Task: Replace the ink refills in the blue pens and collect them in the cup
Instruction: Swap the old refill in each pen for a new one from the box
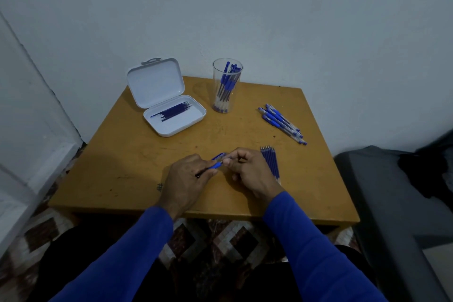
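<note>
Blue pen [217, 165] lay gripped between both hands over the tabletop [137, 154] centre: the left hand [186, 179] curled its fingers round the tip end, the right hand [247, 169] pinched the other. At 12 o'clock stood the clear cup [226, 86] of pens. A white case [169, 105] with refills lay open at 10 o'clock, loose pens [282, 122] at 2 o'clock, and a row of refills [270, 162] just beside the right hand.

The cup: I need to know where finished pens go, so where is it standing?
In the head view the cup stands at the table's far edge, just right of the open white case.
</note>
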`<state>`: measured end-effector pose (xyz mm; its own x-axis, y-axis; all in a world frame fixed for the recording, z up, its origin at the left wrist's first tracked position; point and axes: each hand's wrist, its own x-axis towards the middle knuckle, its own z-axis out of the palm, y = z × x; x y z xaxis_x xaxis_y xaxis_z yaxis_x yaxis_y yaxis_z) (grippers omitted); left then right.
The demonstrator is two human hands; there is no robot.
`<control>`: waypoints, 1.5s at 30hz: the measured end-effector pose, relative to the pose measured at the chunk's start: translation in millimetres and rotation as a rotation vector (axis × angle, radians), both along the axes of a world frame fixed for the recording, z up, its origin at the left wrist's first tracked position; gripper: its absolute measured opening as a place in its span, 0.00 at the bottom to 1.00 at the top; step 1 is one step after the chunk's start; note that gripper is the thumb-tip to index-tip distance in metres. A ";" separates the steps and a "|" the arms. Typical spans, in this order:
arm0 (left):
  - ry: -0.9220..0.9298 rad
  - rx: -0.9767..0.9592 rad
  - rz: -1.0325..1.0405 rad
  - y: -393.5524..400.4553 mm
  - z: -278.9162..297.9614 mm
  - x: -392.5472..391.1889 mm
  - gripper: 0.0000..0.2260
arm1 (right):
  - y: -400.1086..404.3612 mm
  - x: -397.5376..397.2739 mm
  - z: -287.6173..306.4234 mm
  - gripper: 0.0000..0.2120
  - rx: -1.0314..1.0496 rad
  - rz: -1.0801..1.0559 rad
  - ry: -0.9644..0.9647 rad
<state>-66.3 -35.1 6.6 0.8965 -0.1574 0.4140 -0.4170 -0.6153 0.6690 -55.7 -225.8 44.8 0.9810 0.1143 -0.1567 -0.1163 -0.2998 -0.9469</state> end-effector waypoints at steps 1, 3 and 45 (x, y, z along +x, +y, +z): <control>0.002 -0.001 0.001 -0.1 0.2 -0.3 0.11 | 0.6 0.2 0.4 0.05 -0.004 -0.003 0.006; 0.004 -0.008 0.005 -0.2 1.0 -1.2 0.10 | 1.2 0.8 2.7 0.06 -0.008 -0.007 0.021; 0.096 0.020 0.050 -2.0 2.6 1.1 0.12 | -3.8 -4.7 -0.4 0.10 0.335 -0.069 -0.004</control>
<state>-65.2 -37.1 9.2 0.9390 -0.1187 0.3229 -0.3198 -0.6474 0.6918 -60.5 -229.6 44.4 0.9888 0.0917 -0.1178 -0.1216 0.0370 -0.9919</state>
